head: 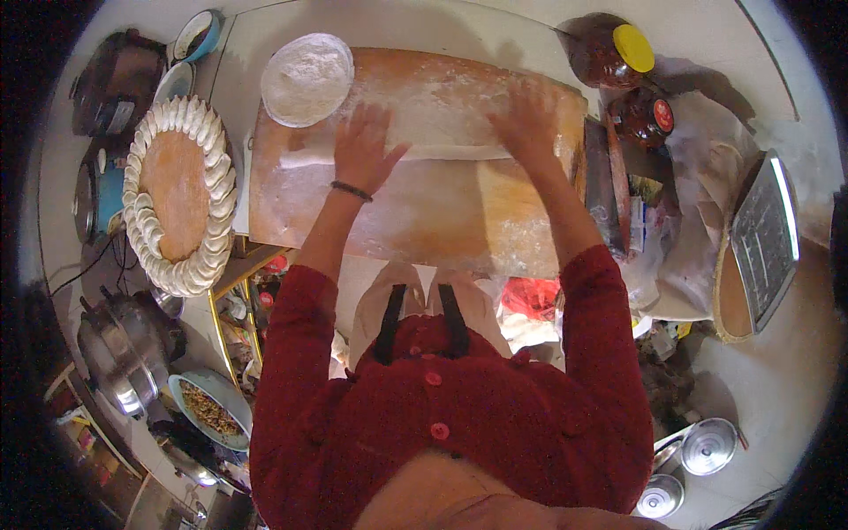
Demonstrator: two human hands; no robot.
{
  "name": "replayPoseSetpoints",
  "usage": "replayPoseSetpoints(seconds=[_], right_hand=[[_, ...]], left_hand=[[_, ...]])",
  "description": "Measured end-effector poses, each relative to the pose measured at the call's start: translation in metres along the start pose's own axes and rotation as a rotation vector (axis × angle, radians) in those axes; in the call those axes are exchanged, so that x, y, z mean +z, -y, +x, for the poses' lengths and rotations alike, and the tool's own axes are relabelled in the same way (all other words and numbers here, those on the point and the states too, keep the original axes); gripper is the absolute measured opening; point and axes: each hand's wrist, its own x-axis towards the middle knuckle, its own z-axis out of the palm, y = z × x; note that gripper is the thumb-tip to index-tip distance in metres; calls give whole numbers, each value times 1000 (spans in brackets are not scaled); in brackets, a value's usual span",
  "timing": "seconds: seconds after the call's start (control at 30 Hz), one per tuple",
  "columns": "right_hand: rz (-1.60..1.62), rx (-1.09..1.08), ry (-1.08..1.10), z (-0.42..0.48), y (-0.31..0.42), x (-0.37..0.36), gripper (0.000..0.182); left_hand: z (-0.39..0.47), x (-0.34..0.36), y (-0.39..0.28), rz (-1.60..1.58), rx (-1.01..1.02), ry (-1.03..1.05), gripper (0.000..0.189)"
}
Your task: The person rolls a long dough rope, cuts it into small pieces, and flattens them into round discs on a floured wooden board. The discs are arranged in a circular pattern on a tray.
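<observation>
A wooden board (411, 199) dusted with flour lies before me. Across it runs a long, pale, floury roll (450, 154) that looks like dough; whether a rolling pin is inside it I cannot tell. Beyond the roll spreads a pale, floury area (430, 119), perhaps a thin dough sheet. My left hand (368, 146), dark band at the wrist, is palm down over the roll's left part with the thumb spread. My right hand (530, 122) is blurred, over the roll's right end, fingers apart. Neither hand grasps anything. A bowl of flour (308, 79) stands at the board's far left corner.
Left of the board, a round wooden tray (173, 192) carries overlapping dumplings around its rim. A basin of chopped filling (212, 404) and a metal pot (126, 351) stand at lower left. Two dark jars (599, 53) (636, 119) stand far right. Pot lids (709, 447) lie lower right.
</observation>
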Motion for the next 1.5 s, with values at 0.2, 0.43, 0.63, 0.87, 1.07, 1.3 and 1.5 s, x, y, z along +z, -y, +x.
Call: replayPoseSetpoints(seconds=[0.2,0.43,0.63,0.87,1.07,1.3,1.5], right_hand=[[218,-333,-67,-31,118,43,71],[65,-189,1,-91,94,27,76],[14,-207,132,-90,65,18,79],[0,29,53,-89,58,10,79],[68,-133,41,-124,16,7,73],[-64,-67,-7,-65,2,0,74],[64,-321,40,1,92,0,70]], left_hand=[[-8,7,-30,44,39,95,57],[-65,-16,2,-14,63,171,73],[-76,-24,20,-7,23,282,82],[-64,-18,53,97,-106,203,88],[-139,-42,20,76,-144,374,92],[-92,-31,49,66,-97,202,90],[-42,-22,34,-77,30,197,81]])
